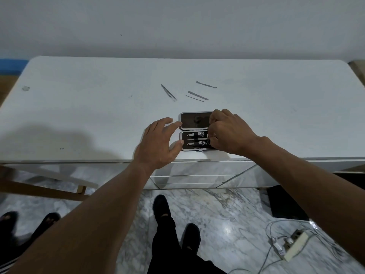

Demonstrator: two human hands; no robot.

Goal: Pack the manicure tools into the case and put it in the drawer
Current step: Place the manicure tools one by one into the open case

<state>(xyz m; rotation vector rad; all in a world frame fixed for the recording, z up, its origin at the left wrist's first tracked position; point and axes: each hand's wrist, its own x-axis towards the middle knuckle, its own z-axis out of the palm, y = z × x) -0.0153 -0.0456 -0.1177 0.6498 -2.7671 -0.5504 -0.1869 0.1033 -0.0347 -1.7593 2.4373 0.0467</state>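
Observation:
A small black manicure case [194, 121] with a silver rim lies open near the front edge of the white dresser top [98, 107]. Its near half holds two nail clippers and a file [194, 139] under elastic bands. My left hand [158, 143] steadies the case's left side, fingers spread and thumb against the near half. My right hand [227, 133] covers the case's right end, fingers curled down onto the tools there; what they pinch is hidden. Loose on the top behind the case lie tweezers [168, 92] and three thin metal tools [198, 95], [206, 84], [194, 98].
Mirrored drawer fronts [189, 177] sit shut below the dresser's front edge. A wooden chair frame [45, 184] stands at the left. On the marble floor are a power strip with cables [292, 246], my feet, and another person's feet at the lower left.

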